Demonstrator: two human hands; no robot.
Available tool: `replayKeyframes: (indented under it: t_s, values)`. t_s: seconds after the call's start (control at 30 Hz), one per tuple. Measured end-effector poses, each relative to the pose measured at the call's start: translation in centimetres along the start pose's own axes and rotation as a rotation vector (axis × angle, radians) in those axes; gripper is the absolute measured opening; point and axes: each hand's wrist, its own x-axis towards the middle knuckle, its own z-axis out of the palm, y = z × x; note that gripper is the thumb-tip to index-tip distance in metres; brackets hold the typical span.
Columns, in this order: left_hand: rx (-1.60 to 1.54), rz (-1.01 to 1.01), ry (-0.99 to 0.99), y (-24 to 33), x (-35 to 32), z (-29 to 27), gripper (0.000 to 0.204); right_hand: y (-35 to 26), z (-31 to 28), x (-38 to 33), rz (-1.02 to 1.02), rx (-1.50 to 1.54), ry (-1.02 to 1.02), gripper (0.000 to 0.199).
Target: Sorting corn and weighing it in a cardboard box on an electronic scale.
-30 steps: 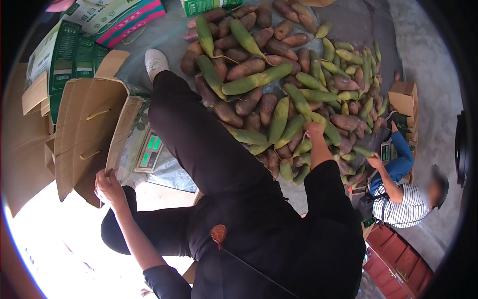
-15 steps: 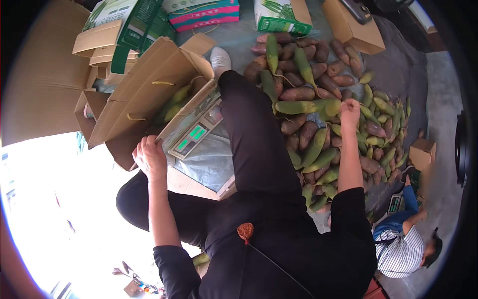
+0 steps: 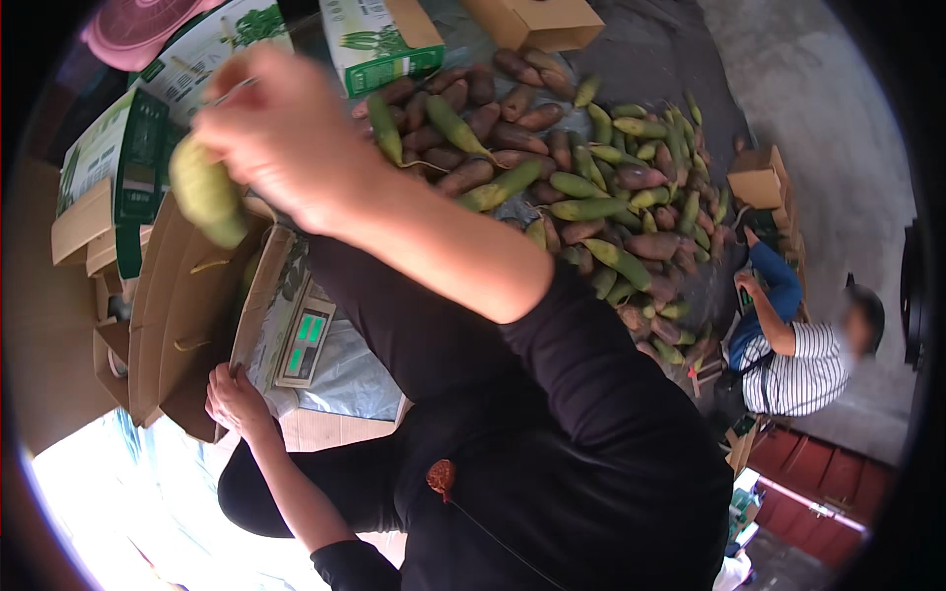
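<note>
My right hand (image 3: 281, 138), smeared by motion, grips a green radish (image 3: 207, 194) that hangs above an open cardboard box (image 3: 182, 320). Yellow rope handles show on the box's raised flaps; its inside is mostly hidden from this angle. At the near edge of that box, my left hand (image 3: 239, 402) pinches the cardboard rim. The box stands against or on a digital scale (image 3: 302, 340) with a lit green display; which of the two I cannot tell. Beyond my bent leg lies a pile of green radishes (image 3: 586, 209) mixed with reddish-brown roots (image 3: 517, 138).
Green and white printed cartons (image 3: 379, 44) stand at the far side, with a pink plastic basket (image 3: 133, 30) at far left. A plain brown box (image 3: 537, 22) sits behind the pile. On the right another person in a striped shirt (image 3: 803, 369) sits near small boxes (image 3: 761, 177).
My right hand has swung left from the pile to above the box, carrying a green radish. The left hand still holds the box rim. The whole view has turned to the right.
</note>
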Motion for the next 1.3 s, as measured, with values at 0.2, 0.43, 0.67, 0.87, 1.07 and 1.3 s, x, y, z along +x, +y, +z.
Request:
replayKeyframes:
  t_s: [0.2, 0.43, 0.67, 0.87, 1.07, 1.3]
  values:
    - [-0.003, -0.004, -0.001, -0.2, -0.3, 0.4, 0.015, 6.9, 6.3, -1.2, 0.128, -0.003, 0.073, 0.018]
    - [-0.008, 0.029, 0.023, -0.8, -0.4, 0.8, 0.019, 8.4, 6.5, -5.6, -0.090, -0.438, -0.355, 0.023]
    - [-0.008, 0.010, -0.020, -0.5, 0.1, 0.9, 0.018, 3.6, -5.3, -3.5, -0.159, -0.719, -0.203, 0.015]
    - [0.043, 0.039, 0.001, -1.3, 0.1, 1.0, 0.024, 1.2, -26.3, -6.2, 0.136, -1.253, 0.106, 0.020]
    - [0.023, 0.052, -0.010, -1.4, 0.1, 1.3, 0.025, 2.3, -45.0, -20.5, 0.624, -1.529, 0.363, 0.021]
    - [-0.038, 0.106, 0.000, -0.7, 0.8, 3.3, 0.028, 2.7, -55.7, -41.2, 0.846, -2.260, -0.486, 0.020]
